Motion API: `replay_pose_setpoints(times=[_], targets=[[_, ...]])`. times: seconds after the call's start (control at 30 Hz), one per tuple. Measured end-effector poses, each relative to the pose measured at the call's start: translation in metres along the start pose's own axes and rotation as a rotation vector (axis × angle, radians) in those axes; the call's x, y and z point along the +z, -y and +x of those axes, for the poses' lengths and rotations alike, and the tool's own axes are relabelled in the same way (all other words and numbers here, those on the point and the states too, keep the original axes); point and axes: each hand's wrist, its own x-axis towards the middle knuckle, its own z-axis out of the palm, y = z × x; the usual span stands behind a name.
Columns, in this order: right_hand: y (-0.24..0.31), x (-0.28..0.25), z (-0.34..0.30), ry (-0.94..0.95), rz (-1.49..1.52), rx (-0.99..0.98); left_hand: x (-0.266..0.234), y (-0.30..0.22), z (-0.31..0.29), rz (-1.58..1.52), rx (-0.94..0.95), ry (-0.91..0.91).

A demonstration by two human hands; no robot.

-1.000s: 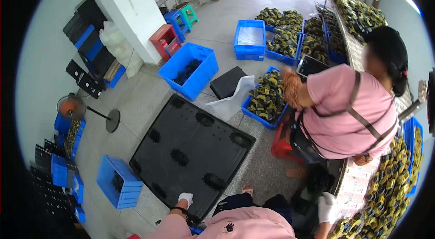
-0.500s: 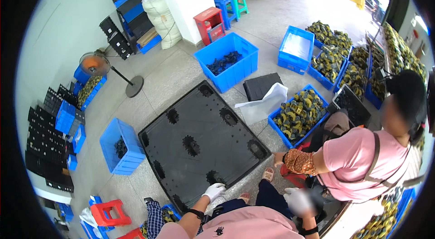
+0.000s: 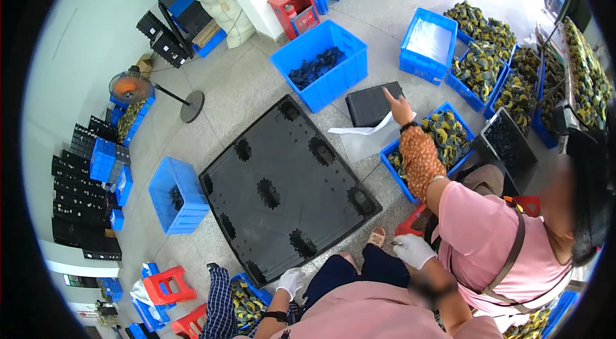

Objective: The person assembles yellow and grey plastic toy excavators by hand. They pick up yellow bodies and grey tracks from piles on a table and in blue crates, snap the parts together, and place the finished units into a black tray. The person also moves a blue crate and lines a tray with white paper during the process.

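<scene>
A large black plastic pallet (image 3: 295,178) with several toothed openings lies on the floor in front of me. My left hand (image 3: 292,280), in a white glove, hangs just off its near edge beside my thigh. Its fingers are loosely apart and I see nothing in them. Also white-gloved, my right hand (image 3: 414,250) is raised ahead of my right thigh, close to the co-worker's side and a red stool (image 3: 414,220). Its fingers look loosely stretched, with no object visible in them.
A co-worker (image 3: 494,230) sits at right, pointing one bare hand past a blue crate of yellow-and-black parts (image 3: 465,162) toward a black case (image 3: 369,108). Blue bins (image 3: 340,82) (image 3: 192,204) of dark parts flank the pallet. Red stools (image 3: 170,287) and a fan (image 3: 191,106) stand left.
My left hand has drawn back from the pallet's near edge. My right hand has moved forward. The co-worker's arm has swung from the pallet's corner toward the black case. My view has shifted.
</scene>
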Motion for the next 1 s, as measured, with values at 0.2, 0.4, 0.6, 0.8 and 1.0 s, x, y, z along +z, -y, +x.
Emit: replay_pose_setpoints(times=[0.2, 0.4, 0.6, 0.8, 1.0], targets=[[0.031, -0.002, 0.081, -0.152, 0.151, -0.118, 0.046, -0.039, -0.031, 0.235, 0.074, -0.007], [0.106, -0.053, 0.154, -0.254, 0.261, -0.188, -0.009, -0.007, -0.008, -0.115, 0.135, -0.019], [-0.043, 0.019, 0.156, -0.266, -0.203, -0.110, -0.053, 0.040, -0.010, -0.037, -0.076, -0.224], [-0.231, 0.151, 0.032, 0.186, -0.515, 0.460, -0.119, 0.096, 0.007, 0.329, -0.076, -0.139], [-0.158, 0.159, 0.017, 0.039, -0.261, 0.495, -0.152, 0.087, 0.027, 0.494, -0.032, -0.111]])
